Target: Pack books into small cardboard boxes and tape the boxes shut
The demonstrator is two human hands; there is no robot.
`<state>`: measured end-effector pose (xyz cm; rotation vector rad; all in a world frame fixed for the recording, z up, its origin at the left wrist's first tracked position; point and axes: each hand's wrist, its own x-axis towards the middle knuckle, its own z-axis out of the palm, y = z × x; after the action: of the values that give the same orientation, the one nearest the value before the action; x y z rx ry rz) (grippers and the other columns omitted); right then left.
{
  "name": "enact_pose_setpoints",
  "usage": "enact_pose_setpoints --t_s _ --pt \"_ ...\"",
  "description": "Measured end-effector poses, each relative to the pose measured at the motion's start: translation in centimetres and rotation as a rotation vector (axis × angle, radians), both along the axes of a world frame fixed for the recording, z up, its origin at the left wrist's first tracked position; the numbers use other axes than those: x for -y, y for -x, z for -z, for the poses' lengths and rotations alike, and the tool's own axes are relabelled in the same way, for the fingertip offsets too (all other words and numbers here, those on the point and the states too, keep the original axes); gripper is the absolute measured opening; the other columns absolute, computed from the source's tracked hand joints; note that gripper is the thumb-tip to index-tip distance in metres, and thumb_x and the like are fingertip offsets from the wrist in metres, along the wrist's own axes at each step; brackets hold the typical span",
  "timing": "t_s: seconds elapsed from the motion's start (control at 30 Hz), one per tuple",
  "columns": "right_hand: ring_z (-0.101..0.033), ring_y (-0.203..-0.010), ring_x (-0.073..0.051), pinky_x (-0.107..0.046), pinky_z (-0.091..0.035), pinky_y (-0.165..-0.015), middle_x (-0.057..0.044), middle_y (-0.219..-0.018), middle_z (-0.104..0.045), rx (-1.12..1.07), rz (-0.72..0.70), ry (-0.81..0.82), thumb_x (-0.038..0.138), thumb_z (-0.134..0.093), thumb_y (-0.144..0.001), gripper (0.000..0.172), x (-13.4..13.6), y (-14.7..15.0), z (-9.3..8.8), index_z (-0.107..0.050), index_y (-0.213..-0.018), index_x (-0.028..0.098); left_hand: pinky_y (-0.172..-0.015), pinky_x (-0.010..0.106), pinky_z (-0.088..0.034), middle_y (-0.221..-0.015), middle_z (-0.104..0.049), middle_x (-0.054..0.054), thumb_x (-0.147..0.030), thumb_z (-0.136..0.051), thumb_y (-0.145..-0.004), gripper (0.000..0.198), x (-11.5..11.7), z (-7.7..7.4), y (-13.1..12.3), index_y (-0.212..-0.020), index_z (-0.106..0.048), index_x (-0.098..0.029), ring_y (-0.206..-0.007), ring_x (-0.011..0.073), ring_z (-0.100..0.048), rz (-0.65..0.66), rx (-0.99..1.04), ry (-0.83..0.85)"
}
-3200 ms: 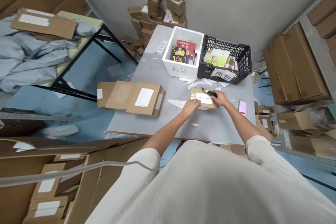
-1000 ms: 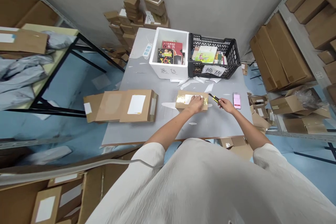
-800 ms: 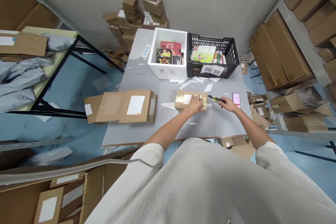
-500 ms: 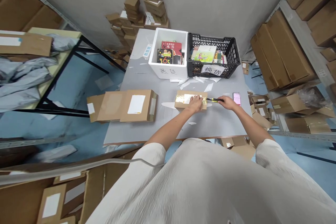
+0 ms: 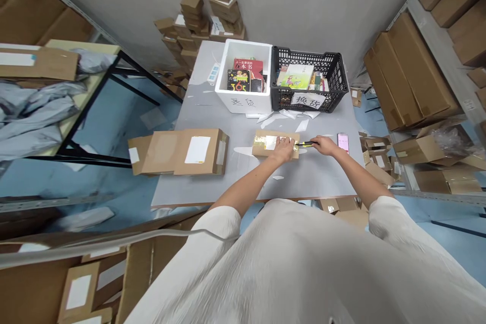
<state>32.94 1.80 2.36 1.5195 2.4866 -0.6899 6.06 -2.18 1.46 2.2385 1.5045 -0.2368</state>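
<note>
A small taped cardboard box with a white label lies on the grey table in front of me. My left hand rests on its top with the fingers spread, pressing it from above. From the right, my right hand grips a yellow and black box cutter. The cutter's tip reaches the right end of the box, close to my left fingers. Whether the blade is in the tape is too small to tell.
Cardboard boxes lie at the table's left. Behind stand a white foam box and a black plastic crate, both holding books. A phone lies to the right. Shelving with boxes flanks both sides.
My right hand has moved slightly left, bringing the box cutter further over the right end of the small box. My left hand stays on the box.
</note>
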Motion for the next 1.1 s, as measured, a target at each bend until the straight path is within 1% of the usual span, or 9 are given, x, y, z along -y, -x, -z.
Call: enact_pose_setpoints --t_s 0.2,0.33,0.43,0.6,0.7,0.8,0.93,1.03,1.1 --pt "-0.072 -0.116 -0.029 -0.036 -0.052 -0.099 -0.014 -0.133 -0.082 -0.026 0.039 0.046 0.029 -0.049 -0.113 0.043 -0.3 0.5 0.6 -0.079 -0.143 0.022 -0.143 0.06 -0.018 -0.154 -0.066 0.019 -0.023 -0.083 -0.087 0.075 -0.1 0.2 0.4 -0.154 -0.049 -0.022 -0.147 0.0393 -0.065 0.024 0.001 -0.01" --pt "-0.069 -0.09 -0.024 -0.031 -0.052 -0.081 -0.006 -0.103 -0.083 -0.171 0.123 0.206 0.033 -0.054 -0.106 0.034 0.1 -0.5 1.0 -0.085 -0.117 0.023 -0.143 0.06 -0.019 -0.153 -0.066 0.019 -0.024 -0.086 -0.085 0.075 -0.2 0.5 0.6 -0.152 -0.053 -0.023 -0.147 0.0413 -0.065 0.02 0.023 -0.014" --pt "-0.065 -0.076 -0.02 -0.029 -0.05 -0.07 -0.001 -0.083 -0.076 -0.271 0.223 0.359 0.041 -0.059 -0.102 0.032 1.1 -1.4 1.3 -0.084 -0.109 0.023 -0.143 0.06 -0.019 -0.153 -0.066 0.02 -0.025 -0.087 -0.085 0.073 -0.2 0.5 0.7 -0.15 -0.056 -0.022 -0.146 0.0417 -0.066 0.022 0.032 -0.015" --pt "-0.057 -0.061 -0.015 -0.025 -0.044 -0.055 0.002 -0.073 -0.07 -0.371 0.318 0.512 0.055 -0.071 -0.096 0.037 3.5 -2.3 1.4 -0.084 -0.112 0.023 -0.142 0.059 -0.022 -0.154 -0.065 0.019 -0.02 -0.084 -0.085 0.072 -0.2 0.3 1.0 -0.151 -0.056 -0.023 -0.145 0.0404 -0.066 0.025 0.064 -0.027" --pt "-0.055 -0.056 -0.014 -0.024 -0.041 -0.048 0.001 -0.071 -0.07 -0.42 0.396 0.547 0.058 -0.076 -0.095 0.036 4.4 -2.6 1.4 -0.081 -0.102 0.023 -0.138 0.054 -0.031 -0.157 -0.061 0.019 -0.02 -0.084 -0.084 0.076 -0.2 0.1 1.3 -0.155 -0.055 -0.023 -0.145 0.04 -0.066 0.025 0.095 -0.014" --pt "-0.065 -0.063 -0.016 -0.023 -0.049 -0.053 -0.002 -0.077 -0.075 -0.511 0.522 0.52 0.06 -0.079 -0.095 0.038 4.7 -2.6 1.3 -0.072 -0.093 0.023 -0.131 0.051 -0.041 -0.165 -0.054 0.019 -0.029 -0.08 -0.09 0.079 -0.5 0.0 1.7 -0.163 -0.051 -0.024 -0.145 0.0397 -0.064 -0.01 0.15 -0.024" --pt "-0.073 -0.074 -0.018 -0.026 -0.057 -0.065 -0.005 -0.092 -0.082 -0.595 0.607 0.47 0.059 -0.076 -0.1 0.038 5.1 -2.3 1.0 -0.068 -0.109 0.023 -0.123 0.052 -0.05 -0.169 -0.051 0.018 -0.02 -0.063 -0.1 0.067 -1.0 0.0 1.8 -0.166 -0.051 -0.025 -0.141 0.0381 -0.066 -0.101 0.202 -0.057" --pt "-0.074 -0.081 -0.02 -0.03 -0.06 -0.076 -0.006 -0.099 -0.083 -0.546 0.524 0.354 0.059 -0.061 -0.11 0.04 5.7 -1.9 0.9 -0.072 -0.121 0.023 -0.122 0.051 -0.05 -0.169 -0.052 0.017 -0.013 -0.059 -0.1 0.064 -1.1 0.2 1.6 -0.162 -0.053 -0.027 -0.144 0.037 -0.062 -0.124 0.21 -0.074" --pt "-0.077 -0.095 -0.024 -0.035 -0.062 -0.09 -0.008 -0.11 -0.085 -0.486 0.415 0.232 0.056 -0.053 -0.115 0.042 6.0 -1.6 0.8 -0.077 -0.126 0.023 -0.124 0.053 -0.047 -0.172 -0.051 0.016 -0.012 -0.058 -0.1 0.063 -1.2 0.3 1.4 -0.161 -0.054 -0.028 -0.15 0.0369 -0.057 -0.124 0.209 -0.081"
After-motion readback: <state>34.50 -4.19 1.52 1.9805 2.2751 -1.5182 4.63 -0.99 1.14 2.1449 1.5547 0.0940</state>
